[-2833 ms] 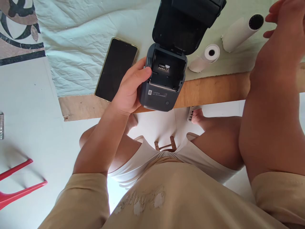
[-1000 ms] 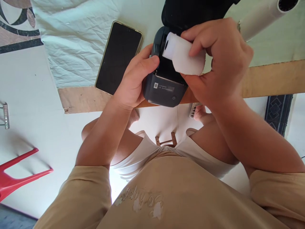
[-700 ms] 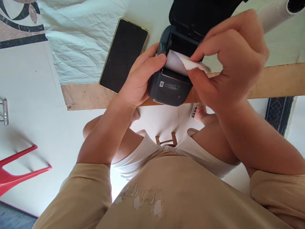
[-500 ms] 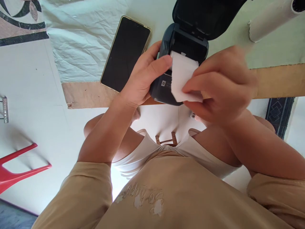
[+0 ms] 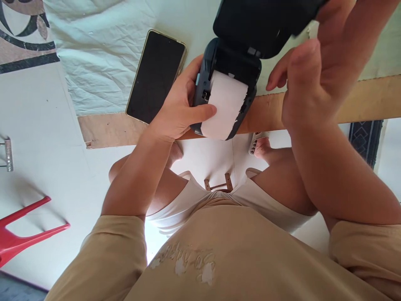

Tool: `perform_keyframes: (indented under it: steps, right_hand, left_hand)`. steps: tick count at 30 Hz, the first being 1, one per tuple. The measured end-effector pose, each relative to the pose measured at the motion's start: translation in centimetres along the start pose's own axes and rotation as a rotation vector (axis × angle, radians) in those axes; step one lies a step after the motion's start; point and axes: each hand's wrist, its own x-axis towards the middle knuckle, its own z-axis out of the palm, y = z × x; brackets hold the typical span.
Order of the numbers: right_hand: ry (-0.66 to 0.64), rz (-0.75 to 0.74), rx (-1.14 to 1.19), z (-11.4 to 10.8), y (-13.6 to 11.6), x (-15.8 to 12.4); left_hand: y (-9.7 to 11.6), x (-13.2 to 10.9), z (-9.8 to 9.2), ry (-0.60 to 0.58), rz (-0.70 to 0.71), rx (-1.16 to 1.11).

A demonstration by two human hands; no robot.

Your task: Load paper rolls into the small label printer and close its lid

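Note:
A small dark receipt printer (image 5: 203, 71) rests in my left hand (image 5: 180, 104), its black lid (image 5: 247, 25) swung open. My left fingers wrap around the printer's left side, and the thumb presses on the strip of white paper (image 5: 228, 100). That strip comes out of the roll bay and lies over the printer's front, reaching its lower edge. To the right, my right hand (image 5: 316, 71) is raised beside the lid with its fingers apart and no paper in it. Its upper fingers meet the lid's right edge in view; whether they touch it I cannot tell.
A phone (image 5: 156, 75) with a dark screen lies on the pale green cloth (image 5: 100, 54), left of the printer. The table's wooden edge (image 5: 109, 129) runs beneath. A red plastic stool (image 5: 19, 242) stands on the floor at the left.
My right hand has let go of the paper strip and moved up and right to the lid. The printer has shifted slightly left, and my left thumb now holds the strip down.

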Motion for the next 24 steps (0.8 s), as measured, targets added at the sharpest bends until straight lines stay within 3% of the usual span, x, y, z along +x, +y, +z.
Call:
perform_keyframes:
  steps: [2, 6, 13, 18, 22, 24]
  right_hand:
    - [0.063, -0.130, -0.195, 0.0, -0.3, -0.2]
    - [-0.147, -0.202, -0.339, 0.2, -0.3, -0.8]
    - [-0.255, 0.129, -0.002, 1.4, 0.8, -1.1]
    - [-0.275, 0.162, 0.099, 2.0, 1.1, -0.9]
    - [-0.283, 0.165, 0.187, 2.2, 1.1, -1.0]
    - [-0.277, 0.179, 0.288, 2.1, 1.1, -1.2]
  left_hand:
    - [0.1, -0.1, 0.1, 0.007, -0.003, 0.031]
    - [0.5, -0.5, 0.3, 0.041, -0.028, 0.074]
    - [0.6, -0.6, 0.6, 0.024, 0.016, 0.081]
    - [0.3, -0.5, 1.2, 0.121, 0.000, 0.121]
    - [1.0, -0.9, 2.0, 0.132, 0.063, 0.177]
    - [2.0, -1.4, 2.0, 0.258, 0.039, 0.320]
